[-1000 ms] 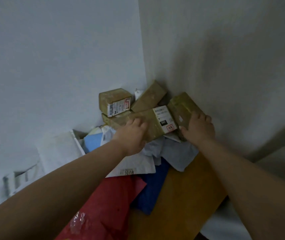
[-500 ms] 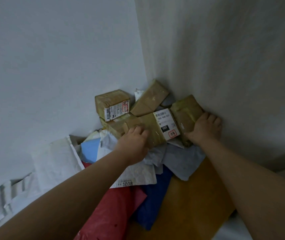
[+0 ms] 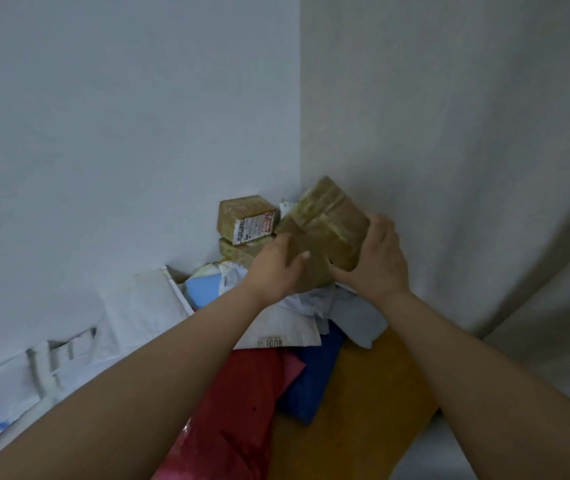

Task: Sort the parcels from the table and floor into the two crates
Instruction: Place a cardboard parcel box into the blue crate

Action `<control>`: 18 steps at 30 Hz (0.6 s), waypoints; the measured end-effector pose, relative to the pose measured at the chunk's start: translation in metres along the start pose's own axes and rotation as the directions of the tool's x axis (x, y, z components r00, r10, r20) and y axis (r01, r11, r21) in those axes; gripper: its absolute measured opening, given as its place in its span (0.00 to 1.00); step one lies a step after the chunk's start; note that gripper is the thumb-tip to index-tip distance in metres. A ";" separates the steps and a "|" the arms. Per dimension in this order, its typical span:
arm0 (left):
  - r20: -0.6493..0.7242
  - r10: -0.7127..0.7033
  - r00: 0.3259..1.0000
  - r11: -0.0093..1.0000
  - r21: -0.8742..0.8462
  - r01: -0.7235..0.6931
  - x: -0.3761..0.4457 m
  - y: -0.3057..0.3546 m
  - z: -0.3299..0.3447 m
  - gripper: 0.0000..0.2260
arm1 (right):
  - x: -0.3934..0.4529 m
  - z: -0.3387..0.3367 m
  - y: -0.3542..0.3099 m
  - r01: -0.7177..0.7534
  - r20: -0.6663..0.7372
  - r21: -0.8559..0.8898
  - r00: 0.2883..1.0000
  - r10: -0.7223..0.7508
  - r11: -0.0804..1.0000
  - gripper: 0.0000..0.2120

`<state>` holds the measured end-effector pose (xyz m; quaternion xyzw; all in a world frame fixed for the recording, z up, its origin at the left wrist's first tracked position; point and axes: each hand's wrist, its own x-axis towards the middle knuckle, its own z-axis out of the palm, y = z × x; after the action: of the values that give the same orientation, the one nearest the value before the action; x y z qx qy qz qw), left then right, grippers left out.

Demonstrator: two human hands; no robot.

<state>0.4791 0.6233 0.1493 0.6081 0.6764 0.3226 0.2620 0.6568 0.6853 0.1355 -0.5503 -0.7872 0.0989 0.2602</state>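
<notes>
Two brown boxes (image 3: 247,220) are stacked at the wall; one tilted taped box (image 3: 328,223) is gripped by left hand (image 3: 278,268) and right hand (image 3: 373,261).

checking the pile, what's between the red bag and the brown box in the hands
In the head view, a white mailer marked 1008 and crumpled grey-white bags lie between the red bag and the brown box.

We now grip the brown taped box (image 3: 325,230) between left hand (image 3: 276,268) and right hand (image 3: 375,261), tipped up off the pile, label face no longer showing, hands closer together toward 12 o'clock.
</notes>
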 end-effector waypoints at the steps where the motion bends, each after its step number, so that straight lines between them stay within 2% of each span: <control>1: -0.025 0.000 1.000 0.994 -0.112 -0.003 -0.009 0.007 -0.008 0.19 | -0.007 -0.002 -0.016 0.039 0.012 0.029 0.999 -0.039 0.999 0.52; 3: -0.070 -0.019 0.997 0.920 -0.393 -0.010 -0.028 0.018 -0.024 0.13 | -0.021 -0.008 -0.047 0.100 0.034 0.127 0.994 -0.105 0.987 0.54; 5: -0.117 -0.067 0.991 0.791 -0.612 -0.018 -0.048 0.023 -0.043 0.05 | -0.035 -0.016 -0.074 0.151 0.051 0.238 0.985 -0.167 0.960 0.51; 6: -0.135 -0.099 0.986 0.732 -0.681 -0.020 -0.056 0.024 -0.052 0.08 | -0.042 -0.020 -0.086 0.193 0.060 0.260 0.975 -0.216 0.946 0.48; 7: -0.151 -0.131 0.980 0.691 -0.722 -0.018 -0.064 0.023 -0.062 0.15 | -0.051 -0.023 -0.097 0.255 0.056 0.255 0.959 -0.277 0.933 0.43; 9: -0.185 -0.211 0.960 0.692 -0.722 0.013 -0.080 0.020 -0.082 0.32 | -0.068 -0.030 -0.116 0.400 0.009 0.202 0.912 -0.410 0.894 0.29; 10: -0.212 -0.237 0.948 0.723 -0.690 0.026 -0.088 0.016 -0.092 0.36 | -0.075 -0.033 -0.124 0.462 -0.014 0.174 0.884 -0.467 0.870 0.24; 12: -0.255 -0.241 0.937 0.801 -0.597 0.044 -0.104 0.010 -0.108 0.34 | -0.086 -0.038 -0.138 0.522 -0.033 0.158 0.851 -0.524 0.838 0.18; 15: -0.228 -0.226 0.947 0.798 -0.601 0.046 -0.130 0.002 -0.129 0.29 | -0.094 -0.044 -0.157 0.440 -0.092 0.207 0.898 -0.431 0.874 0.12; 17: -0.174 -0.203 0.964 0.763 -0.644 0.044 -0.147 -0.001 -0.144 0.23 | -0.096 -0.047 -0.167 0.314 -0.170 0.270 0.946 -0.276 0.910 0.15; 18: -0.155 -0.185 0.970 0.753 -0.657 0.039 -0.154 -0.002 -0.152 0.19 | -0.097 -0.050 -0.171 0.252 -0.165 0.323 0.964 -0.208 0.912 0.19</control>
<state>0.3838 0.4526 0.2416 0.4002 0.5819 0.5825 0.4023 0.5685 0.5260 0.2242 -0.4053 -0.7992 0.1673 0.4111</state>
